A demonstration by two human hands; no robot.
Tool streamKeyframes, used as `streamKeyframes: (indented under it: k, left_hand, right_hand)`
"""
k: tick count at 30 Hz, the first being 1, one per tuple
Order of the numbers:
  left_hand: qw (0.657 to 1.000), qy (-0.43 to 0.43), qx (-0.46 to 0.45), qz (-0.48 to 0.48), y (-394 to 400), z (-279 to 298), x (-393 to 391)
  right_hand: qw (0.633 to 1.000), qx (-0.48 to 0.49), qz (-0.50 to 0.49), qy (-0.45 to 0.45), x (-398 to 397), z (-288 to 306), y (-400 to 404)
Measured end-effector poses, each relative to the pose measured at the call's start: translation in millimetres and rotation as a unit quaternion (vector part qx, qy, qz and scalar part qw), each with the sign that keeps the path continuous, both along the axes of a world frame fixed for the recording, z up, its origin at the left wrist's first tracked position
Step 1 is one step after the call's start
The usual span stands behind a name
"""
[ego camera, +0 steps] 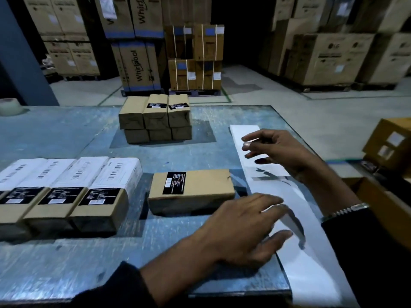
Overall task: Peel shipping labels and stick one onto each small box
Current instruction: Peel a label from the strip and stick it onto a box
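Long white strip of label backing paper (295, 196) laid along the right edge of the scratched blue-grey metal desk (66, 138), near end hanging past the front edge. Left hand (242, 227) low over the strip's nearer part, fingers spread and fairly straight, fingertips at or just above the paper; actual contact not clear through the blur. Right hand (278, 152) raised above the strip's farther part, fingers loosely curled, thumb and forefinger close together; whether a label is pinched between them cannot be told. Just left of the strip, single brown cardboard small box with a black label (191, 190), flat on the desk, no white label on top. Farther left, row of brown boxes with white barcode labels (66, 185). Behind, two-layer stack of brown boxes (155, 118). Roll of clear tape (9, 106) at the far left corner.
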State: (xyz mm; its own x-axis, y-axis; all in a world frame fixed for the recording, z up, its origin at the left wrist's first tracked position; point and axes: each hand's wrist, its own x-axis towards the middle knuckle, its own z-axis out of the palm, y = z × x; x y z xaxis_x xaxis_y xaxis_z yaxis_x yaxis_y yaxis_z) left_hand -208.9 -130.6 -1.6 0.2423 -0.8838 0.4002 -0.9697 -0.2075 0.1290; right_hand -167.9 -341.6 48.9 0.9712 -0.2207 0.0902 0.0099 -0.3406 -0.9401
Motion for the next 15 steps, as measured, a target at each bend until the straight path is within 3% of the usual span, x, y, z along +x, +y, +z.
streamKeyframes:
  k: [3, 5, 7, 9, 15]
  left_hand:
    - [0.997, 0.022, 0.079, 0.011, -16, -7, -1]
    - [0.996, 0.027, 0.087, 0.004, -17, -13, -2]
    - [0.996, 0.040, 0.075, -0.005, -13, -16, -3]
    - [0.998, 0.031, 0.063, -0.006, -11, -17, -4]
    - [0.998, 0.050, 0.001, -0.049, -15, -21, -4]
  right_hand:
    - [0.999, -0.046, 0.005, 0.015, -14, -4, -5]
    - [0.991, -0.132, 0.019, 0.030, -23, -5, -21]
    - [0.959, -0.266, 0.051, 0.080, -32, -6, -38]
    - [0.927, -0.338, 0.080, 0.139, -43, -9, -52]
    - [0.928, -0.325, 0.132, 0.125, -72, -21, -68]
